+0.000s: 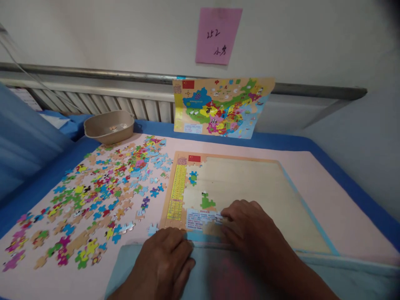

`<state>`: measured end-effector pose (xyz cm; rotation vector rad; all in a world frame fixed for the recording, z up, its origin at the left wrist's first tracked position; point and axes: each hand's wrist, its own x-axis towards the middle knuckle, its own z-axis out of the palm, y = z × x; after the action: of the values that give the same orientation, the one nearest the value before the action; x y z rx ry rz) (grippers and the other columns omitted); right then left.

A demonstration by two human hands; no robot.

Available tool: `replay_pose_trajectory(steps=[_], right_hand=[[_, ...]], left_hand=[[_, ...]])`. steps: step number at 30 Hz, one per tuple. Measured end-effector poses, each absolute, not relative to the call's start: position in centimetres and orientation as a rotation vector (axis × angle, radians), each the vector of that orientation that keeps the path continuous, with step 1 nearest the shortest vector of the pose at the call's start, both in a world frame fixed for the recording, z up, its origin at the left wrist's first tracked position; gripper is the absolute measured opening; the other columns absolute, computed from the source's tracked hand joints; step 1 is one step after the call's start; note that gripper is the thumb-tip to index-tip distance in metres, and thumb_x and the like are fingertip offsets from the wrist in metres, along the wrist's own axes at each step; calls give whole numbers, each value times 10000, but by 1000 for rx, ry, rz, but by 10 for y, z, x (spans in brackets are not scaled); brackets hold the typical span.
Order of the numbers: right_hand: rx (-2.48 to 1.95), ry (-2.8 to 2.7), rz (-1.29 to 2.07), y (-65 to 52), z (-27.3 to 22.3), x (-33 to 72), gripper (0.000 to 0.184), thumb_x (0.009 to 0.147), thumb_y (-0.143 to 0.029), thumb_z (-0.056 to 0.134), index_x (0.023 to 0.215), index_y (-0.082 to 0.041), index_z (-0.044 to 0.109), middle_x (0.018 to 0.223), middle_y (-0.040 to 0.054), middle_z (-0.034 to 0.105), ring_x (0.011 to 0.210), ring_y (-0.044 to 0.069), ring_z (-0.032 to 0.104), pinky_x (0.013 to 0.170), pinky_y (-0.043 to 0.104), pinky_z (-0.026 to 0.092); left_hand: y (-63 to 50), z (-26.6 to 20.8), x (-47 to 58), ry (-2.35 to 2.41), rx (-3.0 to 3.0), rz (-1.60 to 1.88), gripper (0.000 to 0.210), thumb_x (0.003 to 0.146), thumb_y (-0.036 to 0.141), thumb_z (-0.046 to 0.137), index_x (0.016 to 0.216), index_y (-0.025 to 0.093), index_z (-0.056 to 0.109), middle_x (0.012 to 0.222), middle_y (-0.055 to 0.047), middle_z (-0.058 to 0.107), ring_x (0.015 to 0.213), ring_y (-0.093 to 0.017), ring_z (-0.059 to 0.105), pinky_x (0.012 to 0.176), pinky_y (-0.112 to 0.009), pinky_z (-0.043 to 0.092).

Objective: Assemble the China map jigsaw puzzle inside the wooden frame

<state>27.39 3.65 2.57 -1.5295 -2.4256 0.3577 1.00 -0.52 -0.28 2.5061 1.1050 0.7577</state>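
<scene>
The grip of the right hand (pixel 250 223) is partly curled, fingertips lowered onto the bottom part of the puzzle board (pixel 246 183) at the right end of a pale text panel (pixel 194 219); whether a piece is pinched beneath the fingers cannot be told. The left hand (pixel 165 254) lies with its fingers bent at the lower left corner of the board; its underside is hidden, so its hold cannot be told either. The board lies flat on a pink sheet (pixel 300 166). Fitted along its left side are a red flag (pixel 194 158) and a yellow text strip (pixel 178 187); a blue-and-green cluster (pixel 193 178) and a green cluster (pixel 206 202) stand inward of these (the remaining field shows pale wood colour). Loose pieces (pixel 79 189) are spread left of the board. Beyond them stands a tan basin (pixel 109 136) containing a few pieces. Behind the board, a printed map (pixel 218 108) is propped upright against a rail (pixel 318 91). A pink note (pixel 218 37) is fixed to the wall above.
</scene>
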Motion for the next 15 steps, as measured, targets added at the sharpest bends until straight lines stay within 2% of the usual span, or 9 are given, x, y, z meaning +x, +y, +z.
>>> replay_pose_trajectory(steps=[4, 7, 11, 15], right_hand=[[-1513, -2438, 337, 31, 27, 270, 80, 923, -132, 649, 939, -206, 676, 900, 46, 686, 831, 248, 597, 779, 389, 401], [-1368, -2466, 282, 19, 15, 270, 120, 946, -143, 591, 922, -223, 677, 891, 47, 699, 811, 252, 628, 763, 400, 443], [-1214, -2408, 247, 11, -16, 272, 177, 938, -225, 601, 1081, -263, 698, 964, 58, 728, 810, 266, 671, 744, 429, 531], [-1147, -2397, 297, 13, -32, 265, 223, 914, -249, 654, 1124, -308, 701, 992, 67, 748, 839, 300, 703, 735, 469, 598]], left_hand=[[-6, -5, 9, 1119, 2498, 749, 123, 984, 148, 567, 977, 214, 671, 895, -55, 693, 770, -229, 673, 657, -388, 599], [-8, -3, 11, 1139, 2572, 765, 66, 938, 157, 618, 911, 217, 628, 873, -40, 684, 778, -228, 667, 660, -379, 577], [-7, -10, 17, 1145, 2715, 767, 150, 894, 215, 705, 827, 217, 571, 796, -9, 650, 708, -198, 620, 601, -353, 504], [-8, -21, 16, 1257, 2751, 892, 179, 920, 159, 648, 780, 221, 555, 735, 9, 618, 642, -181, 578, 546, -358, 436]])
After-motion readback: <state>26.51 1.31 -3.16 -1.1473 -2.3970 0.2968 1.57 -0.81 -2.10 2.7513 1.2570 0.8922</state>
